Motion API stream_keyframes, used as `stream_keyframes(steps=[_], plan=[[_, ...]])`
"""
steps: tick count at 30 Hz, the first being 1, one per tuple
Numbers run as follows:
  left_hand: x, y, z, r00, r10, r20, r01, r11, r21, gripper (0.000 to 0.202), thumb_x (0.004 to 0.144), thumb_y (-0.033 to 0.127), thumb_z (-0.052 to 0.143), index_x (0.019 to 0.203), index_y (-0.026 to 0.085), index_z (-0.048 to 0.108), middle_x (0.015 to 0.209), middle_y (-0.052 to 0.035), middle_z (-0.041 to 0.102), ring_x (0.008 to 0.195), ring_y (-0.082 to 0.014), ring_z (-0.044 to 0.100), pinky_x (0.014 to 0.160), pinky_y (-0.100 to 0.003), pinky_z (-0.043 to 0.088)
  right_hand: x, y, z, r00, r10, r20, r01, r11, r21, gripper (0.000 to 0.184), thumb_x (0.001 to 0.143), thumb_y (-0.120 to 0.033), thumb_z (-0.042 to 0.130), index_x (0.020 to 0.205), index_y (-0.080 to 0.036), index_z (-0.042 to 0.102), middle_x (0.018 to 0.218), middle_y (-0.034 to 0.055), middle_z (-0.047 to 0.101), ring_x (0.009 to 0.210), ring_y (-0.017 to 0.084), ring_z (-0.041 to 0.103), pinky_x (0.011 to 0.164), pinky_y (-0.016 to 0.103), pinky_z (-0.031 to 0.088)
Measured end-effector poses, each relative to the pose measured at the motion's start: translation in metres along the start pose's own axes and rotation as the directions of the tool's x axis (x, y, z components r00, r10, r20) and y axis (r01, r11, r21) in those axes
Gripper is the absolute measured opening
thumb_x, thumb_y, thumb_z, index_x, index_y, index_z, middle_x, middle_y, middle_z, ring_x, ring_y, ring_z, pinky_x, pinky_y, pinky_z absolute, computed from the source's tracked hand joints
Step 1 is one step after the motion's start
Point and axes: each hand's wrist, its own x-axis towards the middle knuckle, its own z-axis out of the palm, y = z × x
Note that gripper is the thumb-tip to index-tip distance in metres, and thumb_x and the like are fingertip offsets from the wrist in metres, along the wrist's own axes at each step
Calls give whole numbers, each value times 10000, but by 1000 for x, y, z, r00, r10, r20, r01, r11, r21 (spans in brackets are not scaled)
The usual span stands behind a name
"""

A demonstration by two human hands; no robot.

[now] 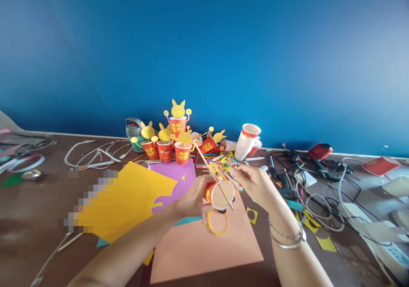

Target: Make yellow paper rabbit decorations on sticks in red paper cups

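My left hand (194, 195) is wrapped round a red paper cup (209, 193), tilted with its open mouth towards me. A thin wooden stick (209, 163) slants across the cup's mouth. Just below the cup is a yellow ring (227, 224), close to my left fingertips; whether they touch it I cannot tell. To the right of the cup, my right hand (252, 180) is closed in a pinch, and what its fingertips hold is too small to make out. Pink paper (207, 253) lies under both hands.
Red cups with yellow paper animal heads (183, 155) stand at the back, near a white cup stack (245, 144). Yellow paper (128, 197) and purple paper (185, 172) lie left. Glue guns (286, 186), cables and a power strip (367, 227) crowd the right.
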Motion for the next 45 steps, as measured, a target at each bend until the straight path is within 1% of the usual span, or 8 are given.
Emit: stream_keyframes(steps=[8, 15, 21, 26, 30, 33, 38, 45], plan=[[0, 20, 6, 978, 87, 187, -85, 996, -16, 623, 709, 319, 704, 1235, 207, 389, 1116, -133, 606, 1001, -275, 601, 889, -404, 462, 12, 2, 34, 940, -1, 342, -189, 832, 522, 404, 833, -531, 543, 677, -160, 576, 485, -55, 423, 438, 70, 345, 434, 216, 257], [6, 28, 2, 929, 274, 249, -251, 960, -121, 589, 748, 297, 660, 1272, 224, 400, 1136, -140, 629, 1056, -275, 614, 917, -408, 461, 19, 12, 16, 972, 214, -99, -87, 716, 693, 398, 734, -545, 653, 637, -169, 565, 454, -68, 372, 420, 65, 304, 408, 219, 220], [14, 28, -8, 971, 169, 172, -162, 985, -54, 581, 730, 323, 678, 1240, 199, 428, 1108, -142, 640, 996, -274, 635, 874, -406, 484, 26, 24, 14, 863, 346, -368, 108, 586, 803, 315, 775, -472, 661, 709, -176, 576, 532, -59, 420, 447, 63, 343, 411, 216, 233], [11, 26, -6, 968, 155, 198, -103, 963, -249, 601, 687, 317, 741, 1213, 236, 462, 1159, -118, 639, 1067, -287, 625, 933, -428, 467, 33, 50, -12, 735, 480, -480, 253, 463, 850, 324, 729, -419, 706, 681, -188, 483, 562, -89, 351, 431, 42, 300, 397, 191, 233], [10, 16, -4, 955, -295, 15, 264, 827, -496, 673, 703, 367, 750, 1273, 243, 415, 1234, -114, 589, 1135, -285, 583, 909, -414, 498, 29, 50, -26, 750, 442, -493, 251, 499, 829, 310, 748, -466, 686, 747, -185, 554, 639, -44, 492, 483, 57, 404, 416, 193, 282], [11, 5, -7, 888, -453, -76, 328, 742, -585, 749, 667, 379, 782, 1300, 258, 400, 1275, -103, 562, 1184, -285, 539, 964, -426, 464, 24, 36, -18, 870, 306, -387, 143, 594, 791, 310, 782, -485, 650, 755, -181, 597, 715, 1, 599, 488, 66, 420, 419, 208, 282], [11, -9, -11, 828, -554, -83, 338, 612, -715, 801, 636, 391, 804, 1325, 237, 425, 1220, -117, 601, 1119, -295, 566, 929, -425, 457, 19, 26, -6, 986, 73, -150, 32, 801, 597, 339, 862, -496, 549, 940, -179, 638, 662, 18, 619, 533, 121, 500, 448, 226, 333], [13, -21, -15, 873, -481, 81, 300, 400, -866, 623, 636, 368, 803, 1180, 163, 579, 1055, -121, 684, 936, -271, 642, 807, -363, 483, 15, 31, -7, 966, -206, -156, 193, 977, -93, 257, 940, -293, 440, 1054, -239, 665, 946, 72, 669, 889, 223, 594, 792, 350, 432]])
